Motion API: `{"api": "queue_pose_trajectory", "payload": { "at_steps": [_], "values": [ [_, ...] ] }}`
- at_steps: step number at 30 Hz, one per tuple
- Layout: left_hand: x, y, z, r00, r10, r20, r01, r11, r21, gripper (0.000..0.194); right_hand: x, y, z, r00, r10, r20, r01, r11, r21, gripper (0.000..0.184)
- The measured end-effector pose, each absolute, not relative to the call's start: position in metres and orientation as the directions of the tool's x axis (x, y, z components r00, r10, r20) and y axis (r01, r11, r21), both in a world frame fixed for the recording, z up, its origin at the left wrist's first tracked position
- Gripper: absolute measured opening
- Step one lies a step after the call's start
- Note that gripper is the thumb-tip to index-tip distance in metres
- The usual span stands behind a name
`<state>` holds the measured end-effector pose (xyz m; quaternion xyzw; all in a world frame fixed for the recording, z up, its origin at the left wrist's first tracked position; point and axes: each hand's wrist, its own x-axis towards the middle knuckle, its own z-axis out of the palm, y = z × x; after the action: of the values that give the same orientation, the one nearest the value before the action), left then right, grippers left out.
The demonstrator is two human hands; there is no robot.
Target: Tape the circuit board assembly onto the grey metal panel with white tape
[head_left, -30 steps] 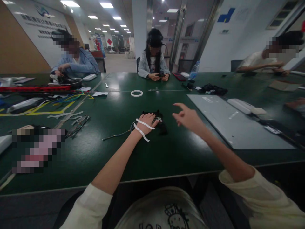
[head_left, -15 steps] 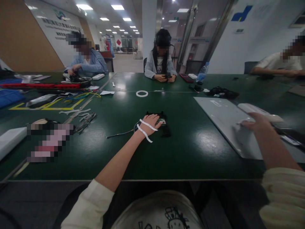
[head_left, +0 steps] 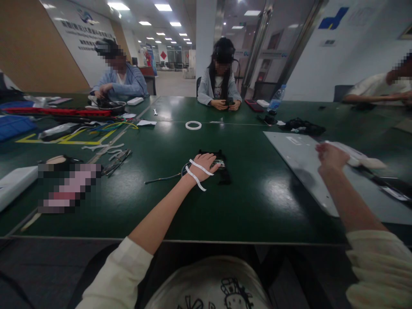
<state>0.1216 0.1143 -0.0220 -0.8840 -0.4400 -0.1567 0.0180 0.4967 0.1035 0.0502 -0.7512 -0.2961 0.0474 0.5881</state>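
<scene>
My left hand (head_left: 203, 166) lies palm down over a black frame-like part (head_left: 224, 176) with a small exposed circuit board (head_left: 220, 163). Its fingers are stretched out across the part, and the palm covers much of it. Two white strips (head_left: 195, 178) lie across the back of this hand and the wrist. From beneath the hand a thin dark cable (head_left: 164, 178) runs left along the table. Raised above a grey panel (head_left: 296, 165), my right hand (head_left: 333, 157) has its fingers curled together; whatever may be between them is too small to make out.
A white tape ring (head_left: 193, 125) lies beyond my left hand. To the left are pliers (head_left: 117, 163), wires (head_left: 119, 125) and a blue bin (head_left: 16, 126). A white elongated object (head_left: 347, 152) borders the panel. Several people sit around the green table (head_left: 244, 206).
My right hand has lifted from the grey panel and shifted left and slightly up, its fingers now curled. My left hand stays on the black part. The view has shifted slightly.
</scene>
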Motion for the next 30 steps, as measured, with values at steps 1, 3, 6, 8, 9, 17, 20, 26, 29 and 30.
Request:
{"api": "queue_pose_trajectory", "payload": {
  "at_steps": [1,3,6,8,9,17,20,26,29,30],
  "values": [
    [0.122,0.114,-0.022,0.562,0.773,0.295,0.784,-0.611,0.108,0.054,0.48,0.105,0.052,0.766,0.595,0.244,0.368,-0.095,-0.925,0.031],
    [0.122,0.115,-0.023,0.557,0.775,0.298,0.786,-0.608,0.113,0.054,0.435,0.103,0.054,0.592,0.783,0.189,0.33,-0.022,-0.944,0.021],
    [0.123,0.115,-0.022,0.556,0.768,0.32,0.782,-0.613,0.114,0.051,0.351,0.09,0.057,0.027,0.991,0.131,0.166,0.125,-0.978,0.024],
    [0.123,0.115,-0.021,0.561,0.759,0.33,0.775,-0.621,0.113,0.047,0.298,0.077,0.057,-0.198,0.969,0.148,0.109,0.172,-0.979,0.026],
    [0.122,0.115,-0.021,0.566,0.76,0.319,0.773,-0.624,0.115,0.043,0.277,0.071,0.055,-0.258,0.952,0.163,0.102,0.195,-0.976,0.026],
    [0.121,0.129,-0.037,0.573,0.784,0.24,0.789,-0.606,0.098,0.04,0.226,0.051,0.015,-0.378,0.925,0.044,0.251,0.148,-0.957,0.03],
    [0.127,0.137,-0.038,0.553,0.807,0.21,0.81,-0.579,0.094,0.043,0.226,0.046,0.01,-0.422,0.9,-0.112,0.258,0.001,-0.966,0.035],
    [0.126,0.13,-0.034,0.548,0.797,0.256,0.807,-0.583,0.088,0.045,0.231,0.042,0.025,-0.437,0.836,-0.333,0.198,-0.272,-0.942,0.038],
    [0.124,0.126,-0.032,0.559,0.786,0.262,0.798,-0.596,0.086,0.046,0.246,0.046,0.031,-0.565,0.715,-0.411,0.289,-0.295,-0.911,0.046],
    [0.123,0.126,-0.031,0.565,0.782,0.263,0.794,-0.602,0.084,0.046,0.253,0.048,0.033,-0.608,0.666,-0.432,0.322,-0.291,-0.901,0.051]
  ]
}}
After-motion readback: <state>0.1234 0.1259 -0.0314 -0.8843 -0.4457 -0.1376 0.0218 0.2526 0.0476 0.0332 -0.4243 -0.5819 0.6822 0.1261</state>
